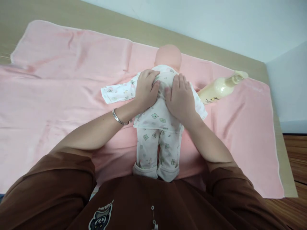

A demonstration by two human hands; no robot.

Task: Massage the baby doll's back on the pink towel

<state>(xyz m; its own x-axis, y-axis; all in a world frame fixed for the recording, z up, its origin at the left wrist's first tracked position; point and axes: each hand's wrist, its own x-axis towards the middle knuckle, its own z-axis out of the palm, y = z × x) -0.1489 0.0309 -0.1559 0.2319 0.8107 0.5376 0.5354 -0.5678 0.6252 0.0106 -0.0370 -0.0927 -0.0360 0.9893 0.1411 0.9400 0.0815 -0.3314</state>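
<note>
A baby doll (168, 57) lies stretched out with its bald head away from me and no face showing. It wears a white printed top (155, 118) and matching trousers (146, 145) with thick turned-up cuffs. My left hand (147, 88) rests flat on the left side of the doll's upper body, fingers extended, thumb inward. On the other side, my right hand (181, 99) lies with its fingers pointing toward the doll's shoulder. Between the two thumbs the top's cloth is creased. The left sleeve (118, 92) spreads out sideways; the right one is partly behind my right hand.
A pale yellow pump bottle (216, 89) lies to the right of the doll, its pump end pointing away to the right. Beneath everything is a pink cloth (72, 76) with folds, spread over a wooden tabletop (115, 19). A white wall (216, 22) stands behind.
</note>
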